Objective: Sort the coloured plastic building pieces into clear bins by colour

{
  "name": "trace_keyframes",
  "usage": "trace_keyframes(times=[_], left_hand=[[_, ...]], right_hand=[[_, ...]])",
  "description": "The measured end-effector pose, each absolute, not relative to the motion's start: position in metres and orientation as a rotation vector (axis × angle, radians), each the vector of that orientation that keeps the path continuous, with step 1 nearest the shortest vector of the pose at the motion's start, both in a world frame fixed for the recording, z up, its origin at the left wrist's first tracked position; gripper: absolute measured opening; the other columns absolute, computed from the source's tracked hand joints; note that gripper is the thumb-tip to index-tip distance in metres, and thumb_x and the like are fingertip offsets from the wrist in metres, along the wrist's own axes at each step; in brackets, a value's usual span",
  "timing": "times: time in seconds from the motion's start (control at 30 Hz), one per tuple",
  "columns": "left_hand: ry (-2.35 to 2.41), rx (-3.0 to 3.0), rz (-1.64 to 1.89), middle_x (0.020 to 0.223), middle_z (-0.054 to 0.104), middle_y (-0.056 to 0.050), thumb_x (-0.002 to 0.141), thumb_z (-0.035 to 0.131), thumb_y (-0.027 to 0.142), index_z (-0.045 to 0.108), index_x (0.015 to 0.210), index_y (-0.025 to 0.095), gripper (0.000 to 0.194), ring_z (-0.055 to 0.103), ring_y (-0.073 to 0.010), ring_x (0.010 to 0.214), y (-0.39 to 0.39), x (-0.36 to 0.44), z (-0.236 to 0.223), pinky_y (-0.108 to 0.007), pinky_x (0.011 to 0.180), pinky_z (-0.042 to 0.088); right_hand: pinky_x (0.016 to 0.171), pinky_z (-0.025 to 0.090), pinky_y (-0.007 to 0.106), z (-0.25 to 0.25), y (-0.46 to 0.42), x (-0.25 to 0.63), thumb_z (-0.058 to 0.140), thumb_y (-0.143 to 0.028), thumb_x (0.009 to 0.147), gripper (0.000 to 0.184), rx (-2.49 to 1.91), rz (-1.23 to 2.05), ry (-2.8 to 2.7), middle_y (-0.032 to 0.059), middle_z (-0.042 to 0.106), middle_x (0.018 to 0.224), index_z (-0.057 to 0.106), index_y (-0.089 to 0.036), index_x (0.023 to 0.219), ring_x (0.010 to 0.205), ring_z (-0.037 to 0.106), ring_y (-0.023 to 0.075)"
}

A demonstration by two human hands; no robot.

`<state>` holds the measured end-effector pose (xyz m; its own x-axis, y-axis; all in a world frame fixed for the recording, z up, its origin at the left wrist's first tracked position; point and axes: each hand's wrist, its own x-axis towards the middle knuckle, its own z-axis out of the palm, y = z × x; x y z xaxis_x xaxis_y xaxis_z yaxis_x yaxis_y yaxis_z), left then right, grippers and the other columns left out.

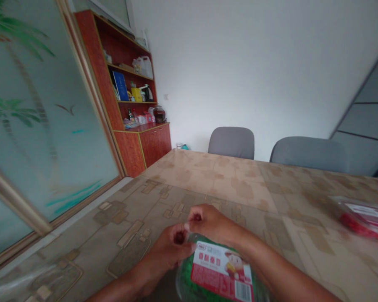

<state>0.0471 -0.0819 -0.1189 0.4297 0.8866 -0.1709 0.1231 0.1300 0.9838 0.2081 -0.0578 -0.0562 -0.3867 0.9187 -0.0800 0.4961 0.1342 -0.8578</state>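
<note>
A clear plastic food container (185,277) with green contents sits at the table's near edge, cut off by the bottom of the view. A white and red label (220,268) with a cartoon figure and barcode covers its lid. My left hand (170,249) is closed at the far left corner, its thumb on the lid beside the label. My right hand (209,220) reaches over the far edge, its fingers pinched together against the left fingertips at that corner. Whatever lies between the right fingertips is too small to make out.
Another clear container (365,218) with red contents lies at the right of the patterned table (214,172). Two grey chairs (231,142) stand behind the table. A reddish wooden cabinet (157,142) and a frosted glass panel (69,142) are on the left.
</note>
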Motion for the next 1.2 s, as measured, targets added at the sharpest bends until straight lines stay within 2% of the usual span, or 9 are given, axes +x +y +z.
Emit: trace_keyframes(times=[0.27,0.43,0.67,0.83,1.0,1.2], left_hand=[[1.079,1.312,0.704,0.058,0.043,0.008,0.066,0.072,0.048,0.048,0.073,0.017,0.039,0.036,-0.0061,0.045,-0.086,0.048,-0.12,-0.016,0.038,0.024],[1.002,1.267,0.67,0.067,0.054,0.002,0.067,0.072,0.046,0.057,0.084,0.013,0.04,0.041,-0.0074,0.05,-0.089,0.052,-0.11,-0.016,0.041,0.026],[0.852,1.135,0.618,0.075,0.06,-0.002,0.068,0.077,0.049,0.064,0.094,0.013,0.047,0.049,-0.0087,0.055,-0.091,0.047,-0.104,-0.016,0.044,0.031],[0.74,1.073,0.578,0.078,0.063,-0.004,0.07,0.077,0.05,0.063,0.092,0.014,0.045,0.054,-0.0103,0.058,-0.088,0.043,-0.105,-0.018,0.048,0.037],[0.753,1.036,0.598,0.071,0.06,-0.002,0.068,0.078,0.052,0.061,0.086,0.014,0.046,0.056,-0.0126,0.059,-0.086,0.042,-0.113,-0.02,0.052,0.04],[0.845,1.095,0.666,0.069,0.057,0.001,0.069,0.078,0.046,0.059,0.088,0.013,0.043,0.049,-0.0082,0.052,-0.085,0.047,-0.118,-0.017,0.045,0.034]], right_hand=[[0.049,0.035,0.018,-0.08,-0.051,0.215,0.058,-0.015,0.078,0.012,-1.341,1.162,-1.967,-0.0042,0.055,0.057,0.062,-0.014,0.066,0.052,0.047,0.0087],[0.055,0.033,0.021,-0.075,-0.059,0.213,0.056,-0.009,0.078,0.014,-1.277,0.935,-2.034,-0.0019,0.058,0.065,0.061,-0.014,0.067,0.062,0.049,0.0112],[0.062,0.035,0.022,-0.066,-0.068,0.213,0.06,-0.007,0.079,0.014,-1.203,0.805,-2.095,-0.0017,0.058,0.068,0.06,-0.016,0.067,0.067,0.052,0.012],[0.059,0.035,0.021,-0.068,-0.066,0.216,0.057,-0.01,0.082,0.012,-1.186,0.83,-2.105,-0.0019,0.059,0.068,0.061,-0.015,0.071,0.064,0.051,0.0111],[0.055,0.035,0.02,-0.074,-0.056,0.22,0.055,-0.012,0.083,0.012,-1.203,0.931,-2.128,-0.0022,0.058,0.065,0.062,-0.014,0.073,0.061,0.05,0.0107],[0.056,0.038,0.018,-0.068,-0.054,0.233,0.06,-0.011,0.077,0.009,-1.184,1.076,-2.194,-0.0032,0.061,0.068,0.067,-0.016,0.079,0.062,0.052,0.0096]])
